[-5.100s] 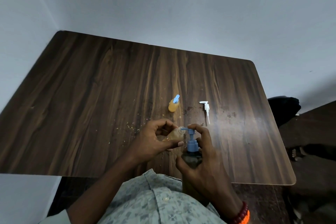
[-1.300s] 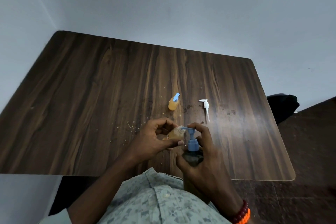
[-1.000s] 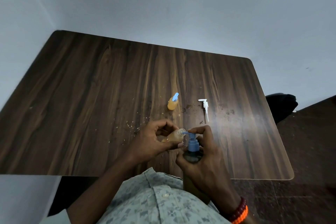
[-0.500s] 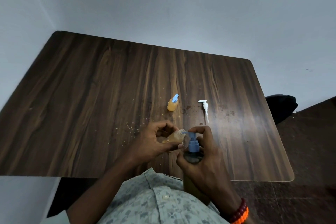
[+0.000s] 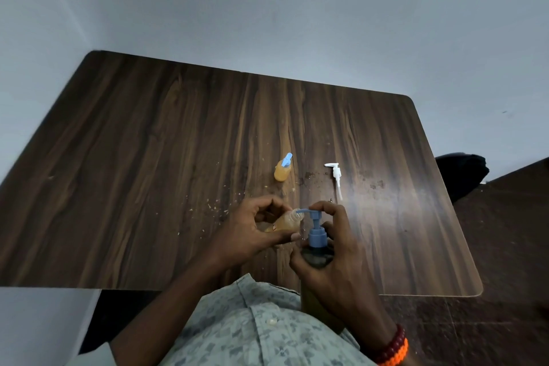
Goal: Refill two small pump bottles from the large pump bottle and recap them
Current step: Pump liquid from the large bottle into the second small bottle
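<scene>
My left hand (image 5: 248, 232) grips an uncapped small clear bottle (image 5: 285, 222) of amber liquid, tilted with its mouth at the nozzle of the large bottle's blue pump (image 5: 314, 227). My right hand (image 5: 332, 258) wraps the dark large pump bottle (image 5: 316, 258) at its neck, a finger resting on the pump head. The large bottle's lower body is hidden behind my hand and shirt. A second small bottle (image 5: 282, 171) with amber liquid and a blue pump cap stands farther back on the table. A loose white pump cap (image 5: 335, 177) with its tube lies to the right of it.
The dark wooden table (image 5: 148, 172) carries scattered crumbs and stains around the bottles. Its front edge runs just under my hands. Grey walls close the far side and left. A dark object (image 5: 463, 172) sits on the floor beyond the right edge.
The pump head went down under my right finger and has come back up. The small bottle stays at the nozzle in my left hand.
</scene>
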Motion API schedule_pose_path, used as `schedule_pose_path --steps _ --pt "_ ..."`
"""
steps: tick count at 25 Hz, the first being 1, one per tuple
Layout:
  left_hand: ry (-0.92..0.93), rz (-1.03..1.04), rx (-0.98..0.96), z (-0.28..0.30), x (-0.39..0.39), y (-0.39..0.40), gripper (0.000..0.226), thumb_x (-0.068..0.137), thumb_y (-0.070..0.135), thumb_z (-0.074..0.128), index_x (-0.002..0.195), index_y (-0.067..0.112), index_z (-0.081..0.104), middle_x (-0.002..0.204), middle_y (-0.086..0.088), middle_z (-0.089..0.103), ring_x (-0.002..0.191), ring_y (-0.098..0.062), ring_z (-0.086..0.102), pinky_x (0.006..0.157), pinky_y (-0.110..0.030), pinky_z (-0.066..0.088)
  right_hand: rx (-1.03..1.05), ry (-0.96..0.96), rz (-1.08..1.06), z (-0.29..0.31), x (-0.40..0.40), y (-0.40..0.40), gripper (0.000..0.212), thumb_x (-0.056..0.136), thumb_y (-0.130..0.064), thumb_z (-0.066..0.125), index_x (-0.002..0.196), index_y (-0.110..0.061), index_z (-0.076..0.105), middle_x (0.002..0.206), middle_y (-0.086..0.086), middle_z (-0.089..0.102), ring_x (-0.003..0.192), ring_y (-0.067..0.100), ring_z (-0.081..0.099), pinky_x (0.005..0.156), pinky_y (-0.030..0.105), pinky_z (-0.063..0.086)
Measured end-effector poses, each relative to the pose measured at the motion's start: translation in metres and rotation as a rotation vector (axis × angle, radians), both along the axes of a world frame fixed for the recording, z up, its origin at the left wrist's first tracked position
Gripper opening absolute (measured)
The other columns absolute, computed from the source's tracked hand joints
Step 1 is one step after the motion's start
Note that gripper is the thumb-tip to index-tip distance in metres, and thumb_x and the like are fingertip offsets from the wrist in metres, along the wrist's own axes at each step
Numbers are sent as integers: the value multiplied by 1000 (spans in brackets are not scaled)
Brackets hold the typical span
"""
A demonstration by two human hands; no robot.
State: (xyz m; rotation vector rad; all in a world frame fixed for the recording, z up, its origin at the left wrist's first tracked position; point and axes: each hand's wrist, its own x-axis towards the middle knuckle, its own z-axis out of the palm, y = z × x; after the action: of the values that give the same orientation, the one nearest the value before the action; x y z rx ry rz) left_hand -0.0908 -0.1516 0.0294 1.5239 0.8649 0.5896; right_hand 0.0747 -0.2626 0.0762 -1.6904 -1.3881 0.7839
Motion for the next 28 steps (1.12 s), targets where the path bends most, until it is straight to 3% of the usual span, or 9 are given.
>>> schedule_pose_path --steps 3,6,8,14,18,20,25,26,28 --pt "-13 18 14 2 -1 4 35 77 26 94 107 24 76 108 6 80 104 -11 76 92 -44 66 6 -24 21 1 0 -2 72 79 -38 77 138 -37 37 111 -18 67 96 3 71 79 18 61" --pt "-5 17 4 1 -1 2 36 77 26 94 108 21 76 107 3 80 103 -15 77 88 -47 67 23 -17 -12 -1 2 0 62 81 -24 83 120 -51 43 100 -14 69 88 5 72 72 22 63" --pt "20 -8 15 0 1 0 37 78 26 94 110 21 76 109 4 79 105 -15 76 93 -50 65 20 -23 -24 -3 2 2 55 82 -19 83 112 -47 45 98 -14 70 86 6 73 69 24 63" --pt "-20 16 11 4 -1 3 36 75 33 93 106 29 76 108 7 79 104 -13 77 85 -38 68 18 -27 34 0 1 -3 68 79 -43 73 136 -42 37 103 -25 65 90 2 70 70 12 57" --pt "3 -8 2 4 1 -2 44 72 45 90 109 25 76 109 4 79 105 -16 76 91 -50 66 33 -53 -8 -3 2 1 59 81 -23 82 113 -53 43 99 -22 68 87 2 71 66 14 58" --pt "5 -10 2 3 2 -3 44 73 43 90 109 23 76 109 3 79 105 -16 76 94 -53 64 21 -68 -3 -4 4 2 59 81 -21 83 117 -48 43 100 -22 68 89 1 71 69 13 58" --pt "-28 16 14 8 1 1 39 75 35 92 108 22 76 108 3 80 104 -14 77 96 -45 64 -22 42 41 -6 4 -7 92 78 -43 82 153 -39 29 117 -12 71 103 2 71 80 15 59" --pt "-32 17 10 8 1 1 38 76 32 93 108 21 76 109 2 80 105 -16 77 95 -46 65 -46 141 10 -4 3 -9 91 76 -50 82 152 -44 32 115 -11 74 103 4 72 81 13 58" --pt "-36 8 -14 8 2 0 36 78 25 94 109 21 76 110 1 80 106 -18 77 92 -49 66 -123 340 -58 1 4 -11 75 66 -75 74 132 -44 58 109 -10 77 101 15 74 81 22 61"
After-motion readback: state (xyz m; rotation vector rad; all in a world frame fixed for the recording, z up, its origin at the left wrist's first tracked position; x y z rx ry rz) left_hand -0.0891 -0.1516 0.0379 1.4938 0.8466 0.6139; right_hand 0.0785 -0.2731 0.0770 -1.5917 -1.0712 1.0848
